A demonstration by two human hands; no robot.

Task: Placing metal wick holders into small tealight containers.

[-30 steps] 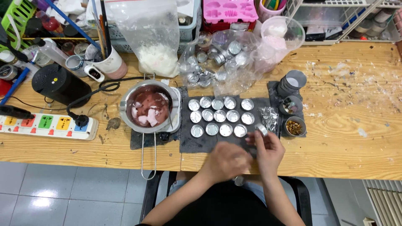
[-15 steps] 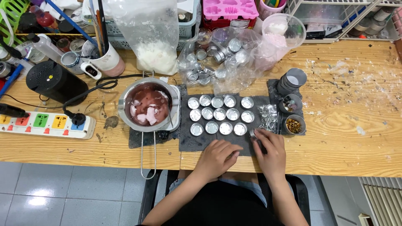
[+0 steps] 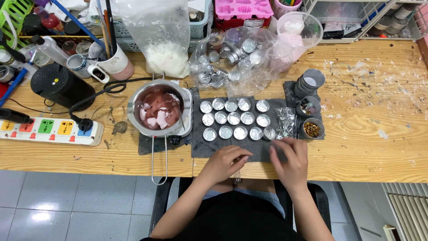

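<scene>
left hand curled on grey felt mat, grasp unclear | right hand blurred, grip unclear | round shiny tin cups in rows just above hands | wooden bench

A steel pot of pink wax lumps stands on a dark cloth on the wooden worktop, left of centre. Further left lies a white power strip with coloured switches, and behind it a black round device. At the far edge stand a clear bag of white flakes, a pink mould tray and a clear plastic cup. To the right, a stack of grey cups stands beyond two small bowls.
</scene>
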